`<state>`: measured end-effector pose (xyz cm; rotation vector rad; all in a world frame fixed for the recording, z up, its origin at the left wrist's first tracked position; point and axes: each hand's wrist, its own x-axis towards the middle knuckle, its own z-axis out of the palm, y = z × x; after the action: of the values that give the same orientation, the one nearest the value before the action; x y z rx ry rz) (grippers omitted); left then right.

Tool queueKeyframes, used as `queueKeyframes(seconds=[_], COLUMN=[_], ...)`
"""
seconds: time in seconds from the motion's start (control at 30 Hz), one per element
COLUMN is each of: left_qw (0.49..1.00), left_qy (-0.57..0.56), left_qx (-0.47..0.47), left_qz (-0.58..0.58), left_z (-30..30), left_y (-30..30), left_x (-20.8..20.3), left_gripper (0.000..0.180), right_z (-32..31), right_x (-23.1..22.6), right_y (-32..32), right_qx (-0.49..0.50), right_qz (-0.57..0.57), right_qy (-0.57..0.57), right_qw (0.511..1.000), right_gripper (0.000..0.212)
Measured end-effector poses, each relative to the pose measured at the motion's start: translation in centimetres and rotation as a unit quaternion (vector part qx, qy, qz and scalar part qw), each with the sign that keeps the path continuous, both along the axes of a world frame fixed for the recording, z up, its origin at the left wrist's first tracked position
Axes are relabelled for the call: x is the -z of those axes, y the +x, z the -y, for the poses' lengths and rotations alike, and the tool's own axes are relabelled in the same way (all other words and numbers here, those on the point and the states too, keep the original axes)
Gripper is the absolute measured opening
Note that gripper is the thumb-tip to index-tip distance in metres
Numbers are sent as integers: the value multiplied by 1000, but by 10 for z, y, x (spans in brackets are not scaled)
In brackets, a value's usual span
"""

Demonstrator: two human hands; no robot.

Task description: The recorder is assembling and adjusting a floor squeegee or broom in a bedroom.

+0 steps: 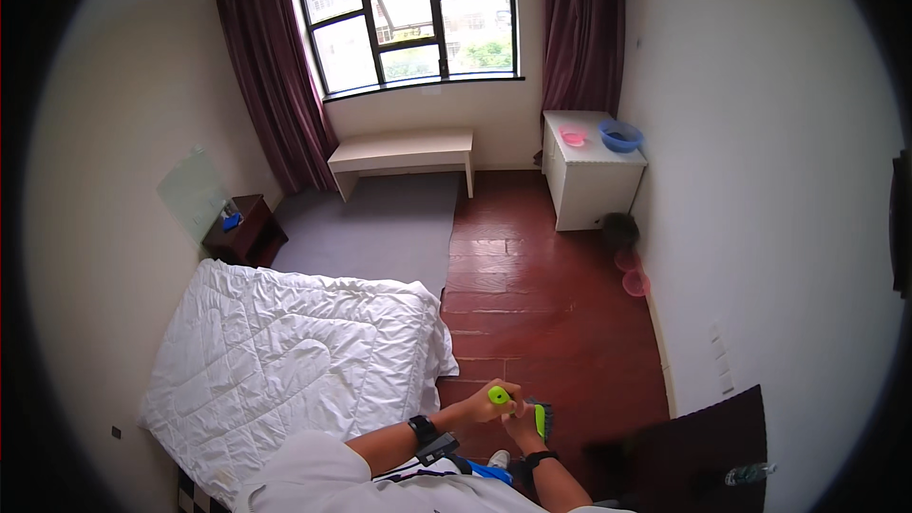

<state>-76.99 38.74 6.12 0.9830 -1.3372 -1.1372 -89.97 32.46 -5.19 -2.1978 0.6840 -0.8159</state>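
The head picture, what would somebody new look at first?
The big white quilt, spread across the lower left, would probably catch the eye first. Next might come the bright window at the top, between dark purple curtains. Near the bottom, just right of the quilt, the left hand grips a bright green handle, with the right hand close by, over the red-brown floor.

The one view, a wide fisheye worn at head height, looks down on the left hand [508, 390] and right hand [521, 427], close at the lower middle, and forward to the distant window [404, 5].
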Motion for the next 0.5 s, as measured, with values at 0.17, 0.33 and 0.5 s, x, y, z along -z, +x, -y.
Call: queueKeyframes(seconds=[0.17, 0.33, 0.5], left_qw=[999, 1000, 996], left_qy=[-24, 1, -82], left_qx=[-9, -16, -17], left_qz=[-33, -26, -1], left_z=[42, 68, 69], left_y=[-48, -59, -43], left_x=[-4, -10, 25], left_gripper=[31, 24, 36], right_z=[32, 55, 51], right_x=[38, 75, 79], right_y=[-40, -58, -40], right_qx=[9, -8, 35], right_qz=[-9, -29, 27], right_qy=[61, 59, 128], right_qw=[998, 998, 991], right_gripper=[13, 13, 21])
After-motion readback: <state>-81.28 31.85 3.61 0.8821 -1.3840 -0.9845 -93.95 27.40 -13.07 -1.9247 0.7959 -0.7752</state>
